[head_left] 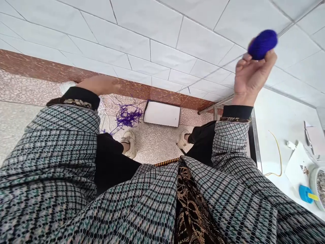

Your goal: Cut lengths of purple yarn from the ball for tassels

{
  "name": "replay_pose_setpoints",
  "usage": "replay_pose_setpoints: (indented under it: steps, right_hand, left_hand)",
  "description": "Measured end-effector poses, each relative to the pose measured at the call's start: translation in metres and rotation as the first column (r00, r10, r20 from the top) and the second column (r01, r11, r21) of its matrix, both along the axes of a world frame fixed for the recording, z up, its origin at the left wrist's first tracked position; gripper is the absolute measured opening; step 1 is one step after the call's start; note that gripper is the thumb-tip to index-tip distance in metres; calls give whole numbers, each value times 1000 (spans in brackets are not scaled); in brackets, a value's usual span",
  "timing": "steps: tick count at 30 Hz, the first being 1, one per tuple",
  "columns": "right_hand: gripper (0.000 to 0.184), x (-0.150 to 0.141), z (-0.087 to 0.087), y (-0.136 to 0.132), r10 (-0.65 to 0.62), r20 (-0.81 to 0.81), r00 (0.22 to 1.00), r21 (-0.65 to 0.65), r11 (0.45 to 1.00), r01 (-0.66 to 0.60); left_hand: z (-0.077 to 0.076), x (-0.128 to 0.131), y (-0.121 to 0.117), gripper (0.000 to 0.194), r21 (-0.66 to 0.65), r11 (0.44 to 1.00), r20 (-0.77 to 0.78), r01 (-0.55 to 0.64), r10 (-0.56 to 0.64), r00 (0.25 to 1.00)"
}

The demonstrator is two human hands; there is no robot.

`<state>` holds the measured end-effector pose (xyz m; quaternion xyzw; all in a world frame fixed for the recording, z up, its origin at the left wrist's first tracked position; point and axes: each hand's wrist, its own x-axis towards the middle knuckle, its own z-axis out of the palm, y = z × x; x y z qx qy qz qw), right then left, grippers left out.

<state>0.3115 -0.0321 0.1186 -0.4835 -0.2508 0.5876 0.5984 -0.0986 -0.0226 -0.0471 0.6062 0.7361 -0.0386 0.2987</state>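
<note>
Purple yarn (pixel 129 116), part balled, part loose.
Speckled floor (pixel 154 145) below both hands' fingers; shallow dark-rimmed white box (pixel 161 113) on it, between them in view. Loose tangle beside box, nearer left fingers; looks like the unwound remainder. Right hand (pixel 252 78): fingers curled round compact oval purple yarn ball (pixel 262 44). Left hand (pixel 100 84) blurred, can't tell if fingers spread or pinching.

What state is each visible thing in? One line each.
Ball: wound, held up in right hand
Purple yarn: loose, tangled
White yarn: loose
Box: flat; open or shut unclear
Bowl: not empty, partly cut off
Yellow cord: curved
Left hand: blurred, grip unclear
Shoes: worn
</note>
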Motion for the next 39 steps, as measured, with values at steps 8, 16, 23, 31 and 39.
replay_pose_setpoints:
  steps: [8, 16, 23, 31, 39]
  right_hand:
    - [40, -21, -50, 30, 184, 209, 960, 423, 868, -259]
    - [47, -59, -65, 22, 481, 316, 818, 261, 785, -562]
    - [43, -60, -71, 27, 520, 294, 802, 236, 773, -589]
    - [21, -65, -73, 34, 212, 714, 668, 95, 915, -392]
    - [44, -30, -76, 33, 767, 642, -5, -334, 274, -902]
  left_hand:
    - [53, 98, -15, 54, 457, 873, 553, -170, -129, 823]
    - [43, 139, -7, 29, 395, 887, 916, -237, -360, 177]
    - [35, 140, -7, 22, 334, 927, 941, -169, -319, 111]
    - [49, 136, -13, 23, 420, 906, 795, 57, -398, 459]
    - [47, 110, -2, 27, 447, 876, 703, 181, -470, 535]
